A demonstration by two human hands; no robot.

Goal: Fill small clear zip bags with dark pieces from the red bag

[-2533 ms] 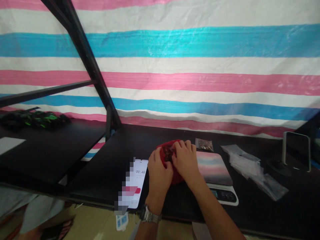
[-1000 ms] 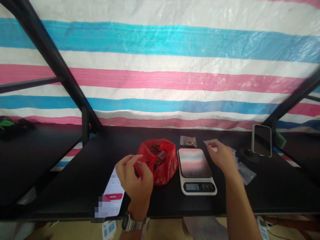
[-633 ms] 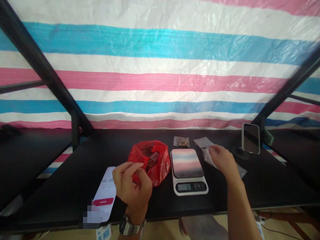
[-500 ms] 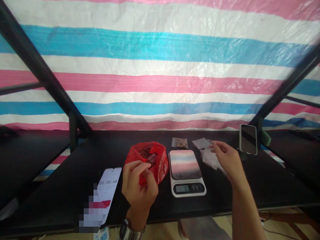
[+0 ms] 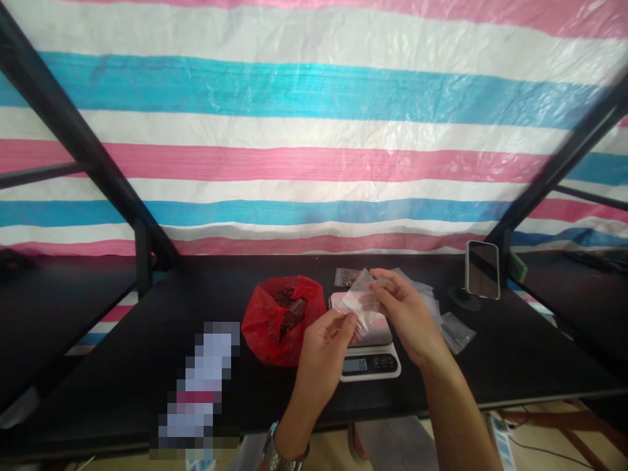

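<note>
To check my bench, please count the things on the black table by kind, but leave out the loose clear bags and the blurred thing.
Red plastic bag: 1
Digital kitchen scale: 1
Small clear bag of brown pieces: 1
Phone on a stand: 1
Total: 4

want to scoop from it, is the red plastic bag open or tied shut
Open: the red plastic bag gapes upward, showing dark pieces inside.

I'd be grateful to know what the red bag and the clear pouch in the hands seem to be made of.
The crumpled red bag looks like thin glossy polythene, given its creases and sheen. The clear pouch looks like transparent plastic, since the white scale shows through it.
</note>
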